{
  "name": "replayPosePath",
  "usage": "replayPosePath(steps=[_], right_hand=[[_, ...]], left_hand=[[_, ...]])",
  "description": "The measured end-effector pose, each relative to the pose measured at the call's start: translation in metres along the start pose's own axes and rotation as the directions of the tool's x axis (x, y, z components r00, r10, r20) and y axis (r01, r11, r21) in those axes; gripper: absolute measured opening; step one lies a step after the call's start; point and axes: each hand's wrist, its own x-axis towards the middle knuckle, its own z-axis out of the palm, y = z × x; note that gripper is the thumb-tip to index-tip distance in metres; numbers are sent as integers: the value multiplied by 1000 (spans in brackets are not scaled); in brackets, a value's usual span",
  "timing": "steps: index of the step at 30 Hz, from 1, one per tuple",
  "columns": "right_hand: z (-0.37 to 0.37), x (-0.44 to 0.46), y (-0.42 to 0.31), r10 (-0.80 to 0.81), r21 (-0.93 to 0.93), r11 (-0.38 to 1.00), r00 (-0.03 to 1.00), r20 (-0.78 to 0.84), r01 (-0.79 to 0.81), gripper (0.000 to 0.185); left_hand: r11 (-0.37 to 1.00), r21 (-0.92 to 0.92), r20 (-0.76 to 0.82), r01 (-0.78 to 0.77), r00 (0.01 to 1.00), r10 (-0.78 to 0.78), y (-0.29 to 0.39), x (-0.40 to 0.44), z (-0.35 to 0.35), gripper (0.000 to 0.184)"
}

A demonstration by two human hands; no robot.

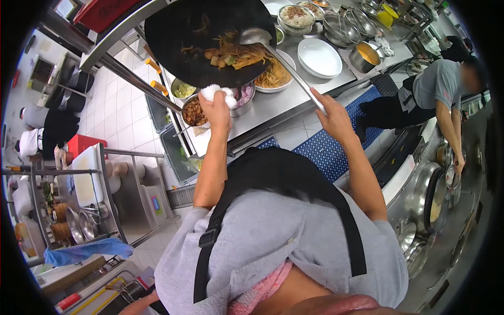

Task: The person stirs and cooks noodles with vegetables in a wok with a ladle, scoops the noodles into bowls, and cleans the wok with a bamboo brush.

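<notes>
My left hand (216, 113) is closed around a bunched white cloth (211, 92) at the near edge of a black wok (173, 39). The wok is tilted, and fried noodles (236, 56) with chunks lie inside it. In my right hand (334, 119) is the end of a long metal ladle (294, 76); its bowl rests among the noodles. Under the wok's right edge, a white plate (290, 56) carries more noodles. Beside my left hand stand a metal bowl of brown pieces (194, 113) and a pot of purple onion (243, 100).
Stacked white plates (320, 56), bowls of rice (295, 17) and a pot of orange liquid (365, 56) stand on the steel counter (315, 89). At right a co-worker (438, 84) leans over the stove (462, 210). A rack (107, 184) stands at left.
</notes>
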Motion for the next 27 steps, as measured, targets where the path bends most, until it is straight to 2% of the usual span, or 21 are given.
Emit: replayPosePath(steps=[1, 5, 8, 13, 17, 22, 27], right_hand=[[-6, -11, -3, 43, -20, 999, 998, 51, -42, 75], [-10, -44, 12, 47, -21, 999, 998, 46, -46, 76], [-16, -62, 22, 43, -5, 999, 999, 28, -43, 76], [-31, -87, 30, 91, -33, 995, 995, 41, -90, 73], [-18, -89, 19, 64, 50, 997, 998, -5, -63, 69], [16, -83, 24, 1, 54, 999, 998, -55, 2, 65], [21, -91, 36, 64, 25, 998, 996, -68, -62, 68]], left_hand=[[999, 43, -27, -11, 1000, 12, 2, 1, 4, 30], [999, 35, -51, 18, 999, -16, -10, 10, 12, 32], [992, 125, -75, -28, 996, 38, -21, 17, 14, 32], [983, 156, -75, -95, 991, 107, -27, 16, 16, 32], [971, 228, -75, -65, 994, 85, -24, 11, 16, 31], [992, 103, -125, -70, 989, 83, -22, 7, 22, 25], [992, 48, -129, -114, 984, 120, -27, 11, 12, 25]])
